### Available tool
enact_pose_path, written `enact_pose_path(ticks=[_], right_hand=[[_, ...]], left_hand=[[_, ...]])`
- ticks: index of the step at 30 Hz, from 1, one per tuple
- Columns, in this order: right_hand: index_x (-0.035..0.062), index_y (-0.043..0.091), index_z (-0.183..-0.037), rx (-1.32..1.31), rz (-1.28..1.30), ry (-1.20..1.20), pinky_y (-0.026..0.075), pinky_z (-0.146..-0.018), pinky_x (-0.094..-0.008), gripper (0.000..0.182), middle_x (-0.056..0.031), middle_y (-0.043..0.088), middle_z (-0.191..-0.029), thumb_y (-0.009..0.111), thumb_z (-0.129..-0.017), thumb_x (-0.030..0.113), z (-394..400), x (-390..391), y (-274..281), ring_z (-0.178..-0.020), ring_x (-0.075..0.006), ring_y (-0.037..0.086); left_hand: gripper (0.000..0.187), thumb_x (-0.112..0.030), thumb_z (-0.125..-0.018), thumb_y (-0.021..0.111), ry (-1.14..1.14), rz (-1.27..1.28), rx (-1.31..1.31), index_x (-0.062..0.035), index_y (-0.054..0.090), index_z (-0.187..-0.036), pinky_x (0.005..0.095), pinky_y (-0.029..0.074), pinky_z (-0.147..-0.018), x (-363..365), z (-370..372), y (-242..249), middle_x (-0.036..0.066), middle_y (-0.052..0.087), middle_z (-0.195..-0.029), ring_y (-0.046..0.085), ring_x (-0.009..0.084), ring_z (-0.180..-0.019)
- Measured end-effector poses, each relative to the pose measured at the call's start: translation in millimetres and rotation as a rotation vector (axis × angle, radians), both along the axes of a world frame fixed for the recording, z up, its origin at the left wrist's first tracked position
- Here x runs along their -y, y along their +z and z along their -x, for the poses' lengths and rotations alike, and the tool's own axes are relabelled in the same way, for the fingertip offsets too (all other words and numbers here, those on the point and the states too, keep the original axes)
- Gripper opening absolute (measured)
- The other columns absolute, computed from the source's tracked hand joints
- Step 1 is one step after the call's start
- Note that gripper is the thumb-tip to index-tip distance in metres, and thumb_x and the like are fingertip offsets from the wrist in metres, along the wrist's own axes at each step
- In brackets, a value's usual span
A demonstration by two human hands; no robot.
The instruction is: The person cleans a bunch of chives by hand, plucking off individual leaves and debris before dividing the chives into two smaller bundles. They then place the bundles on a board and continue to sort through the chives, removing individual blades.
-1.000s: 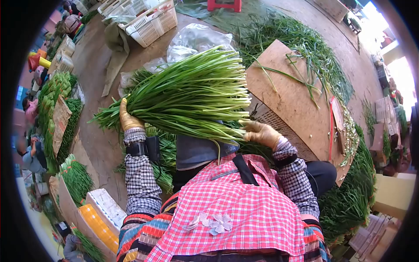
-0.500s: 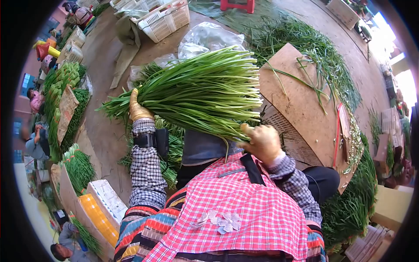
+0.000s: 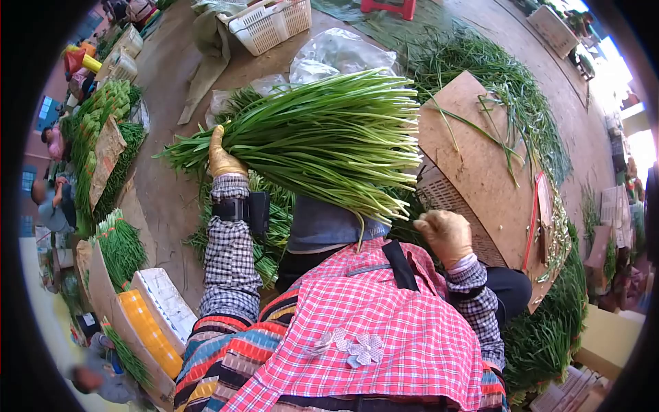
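My left hand (image 3: 225, 156), in a tan glove, is wrapped round the leafy end of a large bundle of long green stalks (image 3: 329, 137). The bundle lies across above my lap, its pale cut ends fanned out to the right. My right hand (image 3: 445, 233), gloved too, is just below and right of those ends and does not touch them. Its fingers are curled in; whether they hold anything small is hidden. A brown board (image 3: 473, 165) lies to the right with a few loose leaves on it.
Loose greens (image 3: 480, 62) are heaped behind the board. Tied bundles (image 3: 549, 329) stand at lower right. White crates (image 3: 271, 27) and clear plastic (image 3: 336, 55) are ahead. At left are a box of greens (image 3: 120, 250), yellow tape (image 3: 151, 333) and other people (image 3: 55, 206).
My right hand has moved away from the stalk ends, right and down, and its fingers have curled in. My left hand keeps its hold on the bundle. The view has shifted slightly.
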State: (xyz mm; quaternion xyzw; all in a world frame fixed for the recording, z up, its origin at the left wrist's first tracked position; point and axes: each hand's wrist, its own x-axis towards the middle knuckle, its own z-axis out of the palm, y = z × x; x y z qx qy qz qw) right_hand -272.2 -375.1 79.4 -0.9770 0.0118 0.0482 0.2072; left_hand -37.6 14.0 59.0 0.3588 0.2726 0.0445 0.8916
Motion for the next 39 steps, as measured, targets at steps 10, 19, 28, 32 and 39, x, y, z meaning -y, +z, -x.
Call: enact_pose_path(ticks=[10, 19, 28, 32, 39], right_hand=[[-0.0024, 0.065, -0.091, -0.040, -0.656, 0.081, 0.052, -0.068, -0.0341, 0.026, -0.0096, 0.068, -0.084, 0.070, -0.082, 0.022, -61.3, -52.7, -12.2, -0.072, -0.0230, 0.065], [-0.0080, 0.057, -0.110, -0.494, -1.219, -0.071, 0.053, -0.074, -0.0256, 0.027, -0.0089, 0.065, -0.095, 0.062, -0.090, 0.010, -73.6, -34.3, 2.0, -0.081, -0.0159, 0.065], [-0.0036, 0.062, -0.108, -0.566, -1.274, -0.125, 0.050, -0.067, -0.0223, 0.030, -0.0026, 0.064, -0.088, 0.066, -0.090, 0.019, -67.6, -55.7, -3.6, -0.075, -0.0084, 0.059], [-0.0034, 0.064, -0.102, -0.571, -1.175, -0.052, 0.049, -0.069, -0.0230, 0.026, -0.0035, 0.064, -0.086, 0.066, -0.088, 0.018, -69.1, -56.7, -19.5, -0.077, -0.0087, 0.059], [-0.0042, 0.065, -0.096, -0.604, -1.057, -0.134, 0.049, -0.070, -0.0241, 0.024, -0.0034, 0.065, -0.082, 0.066, -0.088, 0.019, -59.6, -48.1, -18.1, -0.073, -0.0100, 0.060]], left_hand=[[0.049, -0.031, -0.074, 0.075, -0.014, -0.006, 0.024, -0.0043, 0.061, -0.113, 0.0494, 0.047, -0.092, 1.0, -0.2, 4.8, 0.013, 0.065, -0.110, 0.061, 0.0314, -0.097], [0.044, -0.031, -0.077, 0.073, -0.012, -0.012, 0.041, -0.0055, 0.063, -0.111, 0.0489, 0.048, -0.092, 9.9, 2.4, 13.3, 0.013, 0.065, -0.110, 0.061, 0.0313, -0.096], [0.043, -0.031, -0.078, 0.072, -0.026, 0.026, 0.045, -0.0046, 0.063, -0.110, 0.0487, 0.048, -0.092, 7.4, 0.1, 9.4, 0.013, 0.065, -0.109, 0.062, 0.0318, -0.095], [0.043, -0.031, -0.078, 0.072, -0.018, 0.022, 0.040, -0.0039, 0.063, -0.110, 0.0482, 0.048, -0.091, 8.0, 0.3, 10.4, 0.013, 0.066, -0.108, 0.062, 0.0316, -0.095], [0.042, -0.030, -0.078, 0.072, -0.013, 0.017, 0.044, -0.0048, 0.063, -0.110, 0.0482, 0.050, -0.089, 6.8, 0.2, 6.9, 0.013, 0.066, -0.107, 0.063, 0.0310, -0.093]])
